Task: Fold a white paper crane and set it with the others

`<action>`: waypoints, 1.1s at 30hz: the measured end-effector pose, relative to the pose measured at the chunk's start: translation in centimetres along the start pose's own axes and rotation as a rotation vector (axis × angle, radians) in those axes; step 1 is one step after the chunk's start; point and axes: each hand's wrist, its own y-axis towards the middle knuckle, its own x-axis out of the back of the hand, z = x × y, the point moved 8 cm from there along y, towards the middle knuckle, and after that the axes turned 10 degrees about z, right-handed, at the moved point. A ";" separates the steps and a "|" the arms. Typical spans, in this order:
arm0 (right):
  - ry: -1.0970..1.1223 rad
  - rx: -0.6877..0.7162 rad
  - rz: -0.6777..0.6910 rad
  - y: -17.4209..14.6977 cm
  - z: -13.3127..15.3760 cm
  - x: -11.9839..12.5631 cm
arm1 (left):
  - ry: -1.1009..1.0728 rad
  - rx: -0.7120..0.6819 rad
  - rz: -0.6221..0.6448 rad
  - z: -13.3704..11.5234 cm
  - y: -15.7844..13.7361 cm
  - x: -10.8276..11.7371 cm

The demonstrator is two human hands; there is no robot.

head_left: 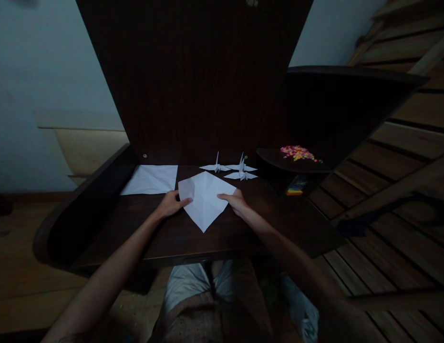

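A creased white sheet of paper, turned with one corner toward me, is held above the dark desk. My left hand grips its left edge, thumb on top and fingers underneath. On the right edge, my right hand pinches it the same way; the fingers beneath are hidden. Just beyond the sheet stand several folded paper cranes, among them a left crane and a front right crane. Flat on the desk at the left lies a stack or sheet of white paper.
The dark wooden desk has a raised curved side at the left. On a small shelf at the right sits a pile of colourful small pieces. Below it is a yellow-orange item. Wooden slats stand at far right.
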 end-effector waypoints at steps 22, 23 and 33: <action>-0.272 0.034 0.155 -0.2 1.3 -3.2 | 0.043 -0.095 0.062 -0.9 -0.1 -1.5; -0.298 0.036 0.171 -0.3 1.3 -3.2 | 0.082 -0.115 0.063 -1.2 -0.2 -1.5; -0.663 -0.013 0.168 -1.2 1.3 -2.5 | 0.229 -0.318 0.194 -3.8 -0.9 -2.8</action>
